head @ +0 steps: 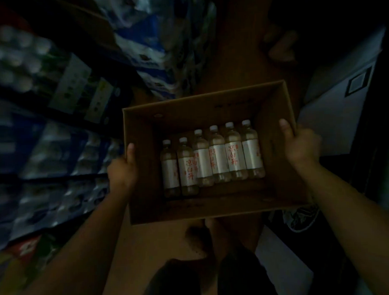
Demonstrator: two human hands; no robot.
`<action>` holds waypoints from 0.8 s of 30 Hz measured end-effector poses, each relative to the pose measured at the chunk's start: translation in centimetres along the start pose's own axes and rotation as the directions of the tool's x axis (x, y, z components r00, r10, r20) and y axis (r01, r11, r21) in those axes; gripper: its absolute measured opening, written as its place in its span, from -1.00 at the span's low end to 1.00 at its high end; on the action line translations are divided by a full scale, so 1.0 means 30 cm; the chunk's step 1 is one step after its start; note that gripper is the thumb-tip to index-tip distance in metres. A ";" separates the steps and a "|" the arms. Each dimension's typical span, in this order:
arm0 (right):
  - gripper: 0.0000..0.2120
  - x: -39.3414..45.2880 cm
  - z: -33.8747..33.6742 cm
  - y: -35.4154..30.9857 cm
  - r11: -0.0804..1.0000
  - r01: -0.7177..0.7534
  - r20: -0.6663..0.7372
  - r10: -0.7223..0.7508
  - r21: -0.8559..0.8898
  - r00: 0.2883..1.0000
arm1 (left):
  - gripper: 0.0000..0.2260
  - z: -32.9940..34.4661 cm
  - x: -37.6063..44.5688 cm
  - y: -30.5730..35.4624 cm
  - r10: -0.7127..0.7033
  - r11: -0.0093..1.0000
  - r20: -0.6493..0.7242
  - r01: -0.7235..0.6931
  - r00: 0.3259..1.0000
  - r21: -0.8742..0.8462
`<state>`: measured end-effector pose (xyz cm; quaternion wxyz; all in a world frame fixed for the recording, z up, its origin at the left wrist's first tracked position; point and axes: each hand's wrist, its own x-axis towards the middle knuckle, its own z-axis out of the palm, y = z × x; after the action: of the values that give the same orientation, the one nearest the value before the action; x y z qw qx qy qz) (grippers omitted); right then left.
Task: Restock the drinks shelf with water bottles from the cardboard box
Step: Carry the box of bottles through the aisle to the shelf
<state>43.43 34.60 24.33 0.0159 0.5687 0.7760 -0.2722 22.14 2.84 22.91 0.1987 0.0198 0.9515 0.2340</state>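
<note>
An open cardboard box (213, 209) is held in the air in front of me, above the floor. Several clear water bottles (211, 160) with white caps and white labels with red characters lie side by side on its bottom. My left hand (122, 169) grips the box's left wall, thumb inside over the rim. My right hand (300, 143) grips the right wall the same way, thumb over the rim. The scene is dim and the drinks shelf itself cannot be told apart from the stacked goods.
Stacked shrink-wrapped packs of bottles (45, 139) in blue and white film fill the left side, more of them at the top middle (157, 49). A pale cabinet or box (341, 98) stands to the right. Brown floor (161, 243) runs down the middle under the box.
</note>
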 end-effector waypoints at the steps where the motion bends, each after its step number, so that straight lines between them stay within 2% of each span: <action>1: -0.47 -0.024 -0.043 -0.032 0.999 0.035 -0.008 -0.035 0.011 0.999 | -0.49 -0.054 -0.039 -0.004 0.009 1.000 -0.024 -0.009 1.000 -0.017; 5: -0.54 -0.101 -0.179 -0.161 0.987 0.161 -0.003 -0.161 0.005 0.987 | -0.48 -0.243 -0.176 -0.026 -0.046 0.995 -0.135 0.034 0.990 -0.094; 10: -0.44 -0.232 -0.326 -0.347 0.949 0.314 0.010 -0.313 -0.038 0.950 | -0.45 -0.478 -0.354 -0.067 -0.127 0.984 -0.247 0.091 0.961 -0.152; 13: -0.48 -0.323 -0.388 -0.458 0.914 0.398 0.025 -0.397 -0.074 0.917 | -0.44 -0.596 -0.465 -0.114 -0.177 0.976 -0.297 0.129 0.938 -0.175; 16: -0.48 -0.413 -0.424 -0.551 0.886 0.461 0.062 -0.458 -0.057 0.887 | -0.42 -0.696 -0.566 -0.168 -0.244 0.961 -0.326 0.183 0.913 -0.207; 19: -0.49 -0.497 -0.433 -0.647 0.848 0.517 0.113 -0.506 -0.120 0.855 | -0.42 -0.775 -0.653 -0.245 -0.323 0.940 -0.349 0.254 0.880 -0.228; 24: -0.45 -0.651 -0.400 -0.774 0.765 0.630 0.185 -0.606 -0.132 0.774 | -0.37 -0.874 -0.804 -0.386 -0.439 0.898 -0.389 0.382 0.810 -0.217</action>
<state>33.04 18.06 50.46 0.0293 0.2576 0.9393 -0.2248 34.83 -22.07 47.84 0.0316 -0.2512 0.9360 0.2445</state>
